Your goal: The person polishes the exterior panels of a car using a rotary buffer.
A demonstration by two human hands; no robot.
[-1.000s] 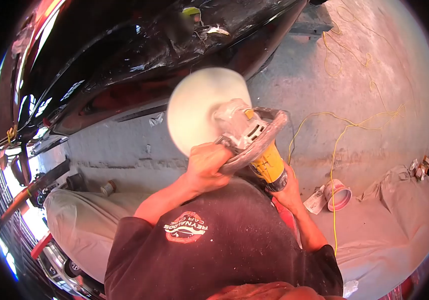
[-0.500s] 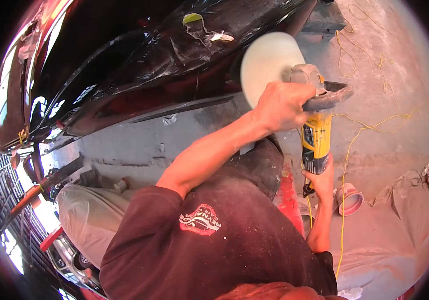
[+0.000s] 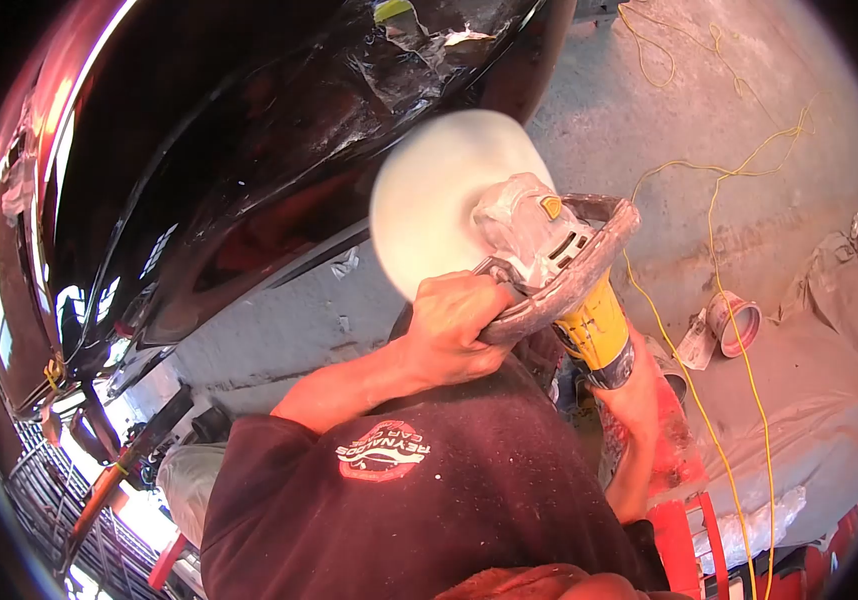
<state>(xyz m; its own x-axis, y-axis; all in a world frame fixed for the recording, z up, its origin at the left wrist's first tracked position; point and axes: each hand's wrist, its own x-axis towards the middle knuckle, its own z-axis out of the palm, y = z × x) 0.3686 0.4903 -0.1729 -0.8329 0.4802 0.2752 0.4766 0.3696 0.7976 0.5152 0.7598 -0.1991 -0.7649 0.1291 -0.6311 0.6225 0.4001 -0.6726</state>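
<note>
Both hands hold a yellow and grey power polisher (image 3: 594,325) with a large round whitish pad (image 3: 439,200), whose face looks smeared by motion. My left hand (image 3: 457,318) is wrapped round the left side of the dark loop handle. Around the rear end of the yellow body closes my right hand (image 3: 634,385). The pad's upper edge overlaps the lower side of a glossy black car body (image 3: 249,130); whether it touches cannot be made out. Smudges and dusty marks cover part of that panel.
A yellow cord (image 3: 714,230) runs over the concrete floor (image 3: 639,130) on the right. Near it lie a bucket (image 3: 734,322) and plastic sheeting (image 3: 809,400). A red frame (image 3: 674,545) stands at the lower right. An orange and black bar (image 3: 104,495) is at the left.
The polisher went right and up, then came back left and down, nearer my body. My left arm is bent again. The view has shifted, with more red frame showing.
</note>
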